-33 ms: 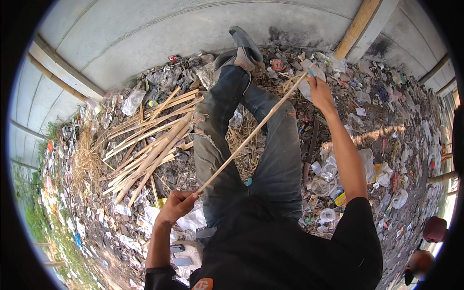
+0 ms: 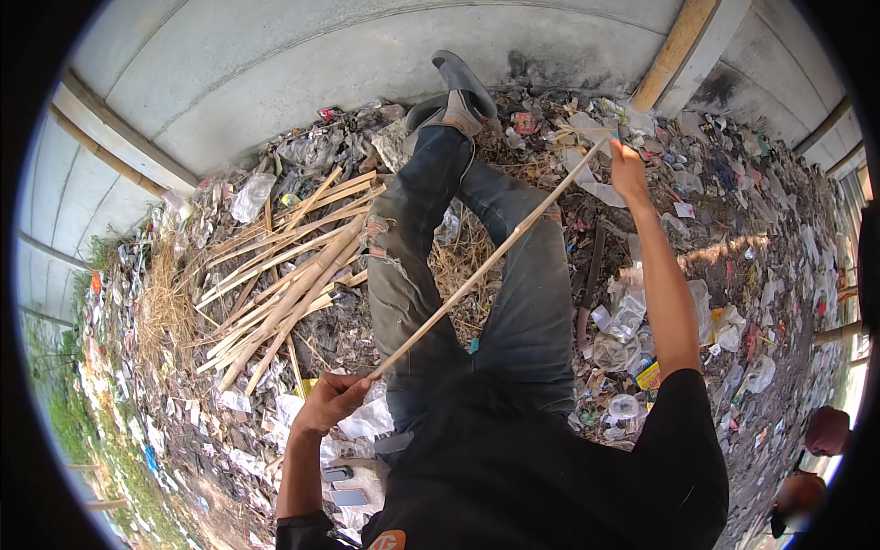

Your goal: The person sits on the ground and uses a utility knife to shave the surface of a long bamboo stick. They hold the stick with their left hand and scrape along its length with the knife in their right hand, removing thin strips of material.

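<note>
I hold a long thin pale stick [image 2: 486,266] at both ends, and it runs slantwise across my legs in dark jeans [image 2: 412,266]. My left hand [image 2: 328,401] grips its near end beside my left hip. My right hand [image 2: 629,172] is stretched out and closed on its far end, above the litter. My grey shoes [image 2: 458,87] rest against the foot of a concrete wall [image 2: 302,64]. To my left lies a pile of similar split sticks [image 2: 284,275], apart from both hands.
Plastic bags, bottles and wrappers cover the ground [image 2: 733,229] all around. Dry grass [image 2: 165,302] lies left of the stick pile. A wooden post [image 2: 674,50] leans at the wall. Another person [image 2: 820,435] is at the lower right edge. Two flat dark devices [image 2: 344,486] lie by my left arm.
</note>
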Demonstrator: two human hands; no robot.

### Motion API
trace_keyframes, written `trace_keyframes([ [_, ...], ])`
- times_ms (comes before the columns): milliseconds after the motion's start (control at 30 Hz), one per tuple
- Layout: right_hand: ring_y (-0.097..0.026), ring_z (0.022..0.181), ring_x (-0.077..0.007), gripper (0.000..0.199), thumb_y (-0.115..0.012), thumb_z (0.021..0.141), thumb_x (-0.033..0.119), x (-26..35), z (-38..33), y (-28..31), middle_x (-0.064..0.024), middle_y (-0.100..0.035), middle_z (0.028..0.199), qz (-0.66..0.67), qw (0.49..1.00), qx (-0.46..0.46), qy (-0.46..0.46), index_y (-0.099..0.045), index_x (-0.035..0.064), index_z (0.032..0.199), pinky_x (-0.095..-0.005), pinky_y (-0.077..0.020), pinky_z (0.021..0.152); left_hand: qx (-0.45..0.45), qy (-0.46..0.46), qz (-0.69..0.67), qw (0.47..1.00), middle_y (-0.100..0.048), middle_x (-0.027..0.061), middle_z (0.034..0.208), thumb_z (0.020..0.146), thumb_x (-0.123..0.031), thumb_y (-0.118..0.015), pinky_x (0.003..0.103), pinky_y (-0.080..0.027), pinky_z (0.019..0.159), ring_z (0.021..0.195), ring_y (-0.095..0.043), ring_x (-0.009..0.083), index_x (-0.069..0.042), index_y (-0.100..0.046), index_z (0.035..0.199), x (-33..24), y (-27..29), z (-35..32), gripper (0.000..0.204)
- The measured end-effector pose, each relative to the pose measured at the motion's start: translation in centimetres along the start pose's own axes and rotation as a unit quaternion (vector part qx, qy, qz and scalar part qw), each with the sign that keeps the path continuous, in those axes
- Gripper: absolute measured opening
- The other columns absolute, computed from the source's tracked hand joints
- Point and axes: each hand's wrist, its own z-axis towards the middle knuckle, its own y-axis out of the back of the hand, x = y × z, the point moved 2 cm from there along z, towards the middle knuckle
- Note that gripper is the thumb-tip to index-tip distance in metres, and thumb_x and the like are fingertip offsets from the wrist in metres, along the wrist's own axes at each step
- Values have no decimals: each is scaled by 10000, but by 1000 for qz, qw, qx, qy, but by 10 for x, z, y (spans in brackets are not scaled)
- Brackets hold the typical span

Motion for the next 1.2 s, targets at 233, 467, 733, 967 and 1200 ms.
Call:
trace_keyframes([
  [233, -465, 450, -128, 595, -528, 1029, 609, -130, -11, 93, 20, -470, 598, 196, 935, -74, -287, -644, 49, 867, -339, -362, 431, -76, 8, -22, 997, -455, -104, 672, 1067, -259, -652, 237, -264, 521, 597, -347, 8, 41, -746, 1163, 11, -10, -4, 329],
  [467, -447, 521, -31, 318, -781, 949, 394, 51, -127, 72, 58, -503, 634, 369, 915, 60, -153, -666, 99, 916, -230, -313, 477, -127, -115, -10, 985, -523, -71, 742, 1089, -243, -609, 201, -331, 545, 628, -405, 3, 36, -667, 1338, -36, -87, 39, 378],
  [733, -551, 655, -45, 336, -798, 944, 284, 217, -222, 25, 24, -620, 718, 494, 831, 250, 56, -727, -9, 1093, -245, -436, 604, -100, -209, -54, 971, -572, -29, 825, 1108, -218, -555, 185, -325, 534, 610, -430, 12, -4, -530, 1498, -97, -150, 39, 446],
  [967, -560, 687, -42, 261, -709, 1007, 255, 258, -218, 40, -1, -669, 753, 521, 807, 268, 76, -742, -4, 1012, -260, -446, 616, -107, -232, 8, 967, -602, -36, 819, 1112, -206, -532, 194, -374, 540, 610, -477, 12, 5, -491, 1518, -133, -155, 38, 459],
  [1200, -628, 738, -71, 292, -719, 1012, 257, 265, -197, 44, -39, -717, 825, 531, 797, 267, 108, -727, -26, 1084, -264, -489, 655, -46, -288, -24, 956, -630, 14, 863, 1128, -193, -481, 191, -368, 534, 588, -453, 23, -2, -449, 1552, -155, -142, 41, 466],
])
